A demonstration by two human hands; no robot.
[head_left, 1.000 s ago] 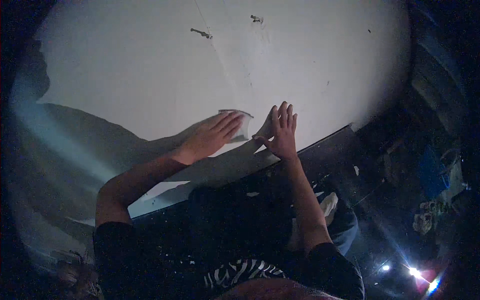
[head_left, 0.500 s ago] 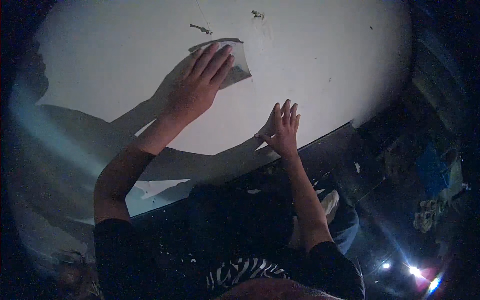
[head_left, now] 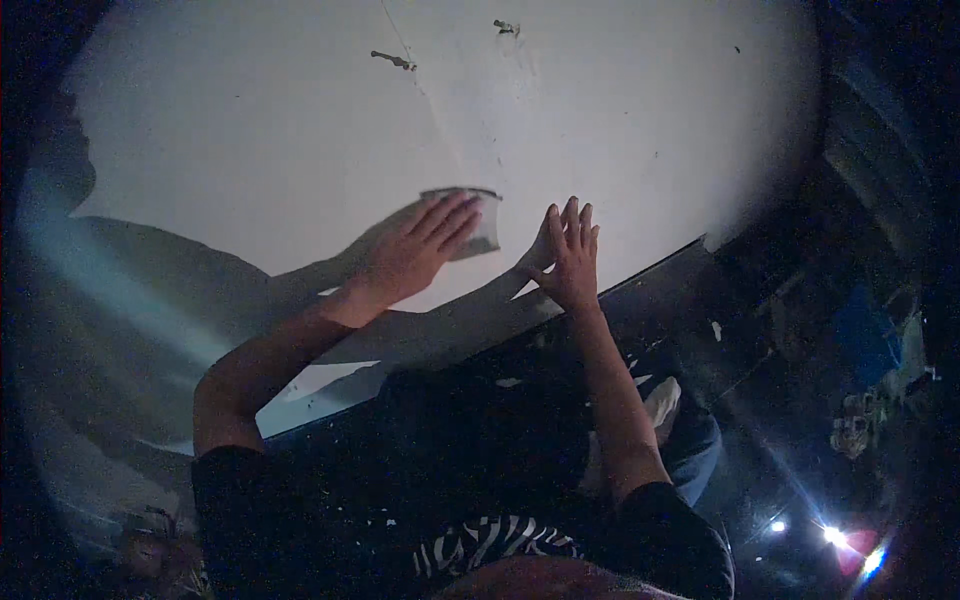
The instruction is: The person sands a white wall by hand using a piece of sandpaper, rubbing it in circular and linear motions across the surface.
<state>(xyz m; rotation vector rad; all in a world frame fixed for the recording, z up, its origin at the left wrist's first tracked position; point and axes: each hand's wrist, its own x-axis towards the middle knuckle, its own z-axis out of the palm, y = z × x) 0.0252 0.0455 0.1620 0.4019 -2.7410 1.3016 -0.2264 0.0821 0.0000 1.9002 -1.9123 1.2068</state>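
My left hand (head_left: 420,252) presses a sheet of grey sandpaper (head_left: 487,222) against the broad white surface (head_left: 620,110). The fingers lie fairly flat over the sheet, whose far edge and right side stick out past them, slightly curled. To the right, near the surface's front edge, my right hand (head_left: 570,265) rests with fingers spread and thumb out, holding nothing. Shadows of both arms fall across the surface to the left.
Dark marks, one a streak (head_left: 393,60) and one a patch (head_left: 507,27), show at the far side. Bright lights (head_left: 834,536) shine at lower right. A blue item (head_left: 868,335) and a foot (head_left: 660,402) sit in the dim area beyond the edge.
My left hand has slid the sandpaper toward me and slightly right over the white surface, and the left elbow is more bent. My right hand stays nearly in place.
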